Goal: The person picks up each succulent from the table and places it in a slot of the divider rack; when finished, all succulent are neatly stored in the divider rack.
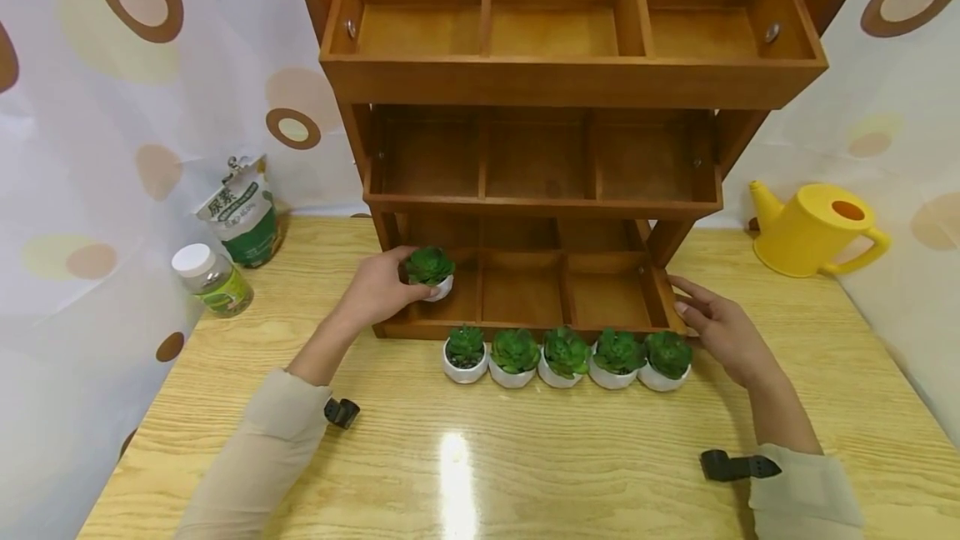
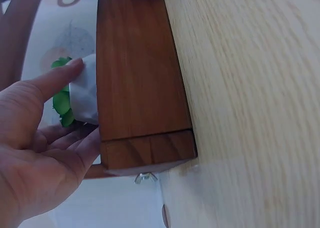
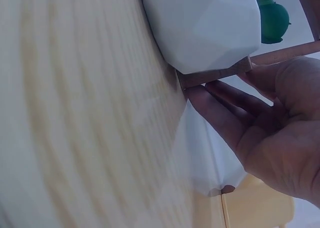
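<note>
A small succulent in a white faceted pot (image 1: 429,267) is in the front left compartment of the lowest tier of a wooden shelf (image 1: 517,333). My left hand (image 1: 382,288) holds this pot, thumb on one side and fingers on the other; the pot's base is hidden behind the front board (image 2: 140,67) in the left wrist view. At the other end of the same tier, my right hand (image 1: 722,332) rests its fingertips against the outer side and corner, with fingers fairly straight. Beside it stands the rightmost of several potted succulents (image 1: 664,361), lined up before the shelf.
The shelf's middle tier (image 1: 540,205) and top tier (image 1: 570,82) overhang the lowest one. A yellow watering can (image 1: 806,232) stands at the right back. On the left are a green and white pouch (image 1: 247,223) and a white-capped jar (image 1: 217,282).
</note>
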A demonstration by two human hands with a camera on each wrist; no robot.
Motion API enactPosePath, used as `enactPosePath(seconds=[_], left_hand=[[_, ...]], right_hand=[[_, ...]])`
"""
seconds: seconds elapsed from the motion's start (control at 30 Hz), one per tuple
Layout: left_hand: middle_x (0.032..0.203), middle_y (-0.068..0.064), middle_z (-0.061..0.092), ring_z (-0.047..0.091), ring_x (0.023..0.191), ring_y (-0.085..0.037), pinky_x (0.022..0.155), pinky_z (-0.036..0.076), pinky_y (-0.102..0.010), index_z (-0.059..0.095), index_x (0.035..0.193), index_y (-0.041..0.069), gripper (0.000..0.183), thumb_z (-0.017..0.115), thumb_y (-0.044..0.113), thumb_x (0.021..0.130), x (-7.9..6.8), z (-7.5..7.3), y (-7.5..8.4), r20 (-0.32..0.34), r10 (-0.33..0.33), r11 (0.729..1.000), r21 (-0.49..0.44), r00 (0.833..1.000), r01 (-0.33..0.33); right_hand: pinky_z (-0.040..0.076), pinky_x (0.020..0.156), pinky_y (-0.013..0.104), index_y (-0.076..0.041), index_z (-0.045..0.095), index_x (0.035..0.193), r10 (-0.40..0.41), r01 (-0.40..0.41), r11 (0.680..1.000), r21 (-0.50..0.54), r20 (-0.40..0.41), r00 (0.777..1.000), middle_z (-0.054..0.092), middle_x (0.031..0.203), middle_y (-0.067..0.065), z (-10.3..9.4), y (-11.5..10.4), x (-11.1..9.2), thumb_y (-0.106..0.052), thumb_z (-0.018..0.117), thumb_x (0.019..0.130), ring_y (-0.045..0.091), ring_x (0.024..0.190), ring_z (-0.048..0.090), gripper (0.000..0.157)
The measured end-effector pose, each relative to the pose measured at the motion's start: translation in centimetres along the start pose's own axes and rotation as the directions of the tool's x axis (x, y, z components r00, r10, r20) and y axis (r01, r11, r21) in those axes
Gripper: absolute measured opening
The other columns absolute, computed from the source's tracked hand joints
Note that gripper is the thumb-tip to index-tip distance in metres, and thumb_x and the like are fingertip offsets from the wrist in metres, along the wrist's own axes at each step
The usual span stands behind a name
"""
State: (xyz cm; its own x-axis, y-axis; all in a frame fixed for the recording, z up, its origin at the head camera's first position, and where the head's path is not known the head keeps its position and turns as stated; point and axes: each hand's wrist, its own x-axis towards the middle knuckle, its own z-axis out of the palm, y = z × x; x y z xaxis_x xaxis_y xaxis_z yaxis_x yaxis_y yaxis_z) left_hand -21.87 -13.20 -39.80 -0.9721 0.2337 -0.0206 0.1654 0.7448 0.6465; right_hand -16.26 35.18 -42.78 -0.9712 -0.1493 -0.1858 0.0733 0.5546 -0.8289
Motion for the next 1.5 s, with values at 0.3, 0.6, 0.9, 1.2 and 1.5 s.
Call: enactPosePath(seconds=[0.3,0.6,0.9,1.2,1.5], left_hand=[[0.135,-0.018,0.064,0.062,0.123,-0.036,0.105,0.05,-0.05,0.055,0.141,0.002,0.065,0.079,0.03,0.088,0.9,0.9,0.5,0.029,-0.003,1.0,0.004,1.0,0.003],[0.136,-0.02,0.063,0.061,0.124,-0.037,0.106,0.05,-0.05,0.054,0.141,0.001,0.066,0.079,0.03,0.088,1.7,1.8,0.4,0.05,-0.02,0.998,0.053,0.999,0.017],[0.137,-0.02,0.062,0.06,0.126,-0.037,0.107,0.049,-0.049,0.052,0.143,0.0,0.067,0.079,0.029,0.089,1.7,2.3,0.9,0.051,-0.032,0.997,0.069,0.998,0.029],[0.137,-0.021,0.062,0.06,0.126,-0.038,0.107,0.049,-0.05,0.052,0.142,0.0,0.067,0.079,0.028,0.088,1.8,2.4,1.0,0.042,-0.037,0.997,0.065,0.998,0.034],[0.145,-0.02,0.057,0.058,0.129,-0.039,0.107,0.048,-0.052,0.046,0.15,0.002,0.073,0.077,0.029,0.089,0.7,1.7,1.0,0.022,0.01,1.0,0.015,1.0,-0.01]], right_hand=[[0.056,0.097,0.049,-0.017,0.021,0.163,0.021,-0.021,1.0,0.007,0.01,1.0,0.029,0.162,0.03,0.1,-0.1,0.2,-0.026,0.035,0.112,0.049,0.144,0.037,0.054],[0.056,0.096,0.048,-0.017,0.019,0.164,-0.001,0.001,1.0,0.013,0.011,1.0,0.029,0.161,0.03,0.2,0.0,0.3,-0.026,0.034,0.112,0.05,0.143,0.039,0.054],[0.055,0.097,0.05,-0.018,0.019,0.164,0.015,-0.015,1.0,0.013,0.016,1.0,0.027,0.162,0.03,0.2,0.1,0.2,-0.026,0.035,0.112,0.05,0.144,0.036,0.054],[0.054,0.098,0.051,-0.018,0.019,0.164,0.014,-0.014,1.0,0.003,0.011,1.0,0.028,0.162,0.03,0.0,0.0,0.1,-0.027,0.035,0.112,0.051,0.144,0.036,0.055],[0.056,0.097,0.047,-0.018,0.019,0.164,-0.011,0.011,1.0,0.013,0.021,1.0,0.03,0.162,0.028,-0.3,0.1,-0.1,-0.029,0.034,0.112,0.048,0.143,0.039,0.055]])
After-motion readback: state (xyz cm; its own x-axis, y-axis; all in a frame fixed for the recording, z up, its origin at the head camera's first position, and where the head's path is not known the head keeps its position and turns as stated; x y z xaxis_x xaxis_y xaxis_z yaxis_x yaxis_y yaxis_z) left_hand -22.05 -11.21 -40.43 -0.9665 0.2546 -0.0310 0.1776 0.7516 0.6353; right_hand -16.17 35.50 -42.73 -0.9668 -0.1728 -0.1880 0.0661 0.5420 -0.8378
